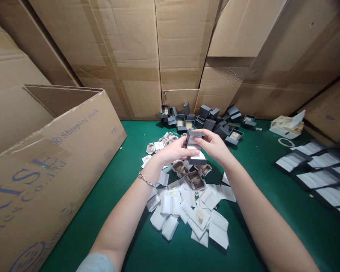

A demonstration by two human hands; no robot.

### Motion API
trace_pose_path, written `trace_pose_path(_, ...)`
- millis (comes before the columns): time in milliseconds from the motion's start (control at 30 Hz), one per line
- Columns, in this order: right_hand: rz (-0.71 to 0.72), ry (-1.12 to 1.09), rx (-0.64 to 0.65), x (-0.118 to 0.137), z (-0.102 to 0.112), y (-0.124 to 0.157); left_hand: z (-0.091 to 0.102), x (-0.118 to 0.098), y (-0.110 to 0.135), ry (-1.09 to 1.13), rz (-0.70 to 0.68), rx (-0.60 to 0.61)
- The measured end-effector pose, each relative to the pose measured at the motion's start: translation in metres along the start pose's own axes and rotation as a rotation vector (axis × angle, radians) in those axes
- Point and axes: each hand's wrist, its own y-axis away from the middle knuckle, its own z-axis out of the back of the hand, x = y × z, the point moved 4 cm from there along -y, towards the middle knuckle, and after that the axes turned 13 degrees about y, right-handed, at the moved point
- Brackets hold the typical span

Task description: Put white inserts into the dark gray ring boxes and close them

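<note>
Both my hands hold one small dark hinged box [195, 148] above the green table [124, 177]. My left hand [174, 150], a bracelet on its wrist, grips the box's left side with its fingers curled. My right hand [214, 145] pinches the lid and right side. A white insert shows inside the box. Below the hands lies a heap of white paper pads and beige inserts [191, 211]. Behind them is a pile of several dark boxes [208, 121], some open.
A large open cardboard carton [53, 162] stands at the left. Flattened cardboard sheets [158, 49] wall the back. At the right lie dark trays with white cards [317, 170], a tape ring [286, 142] and a cream packet [287, 124].
</note>
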Motion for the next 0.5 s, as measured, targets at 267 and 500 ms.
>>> trace_pose_path(267, -0.023, -0.038, 0.123, 0.001, 0.002, 0.003, -0.004, -0.003, 0.002, -0.177, -0.06, 0.059)
trace_pose_path(500, 0.11, 0.061, -0.01, 0.009, 0.011, 0.004, -0.009, -0.006, 0.002, -0.259, -0.145, -0.002)
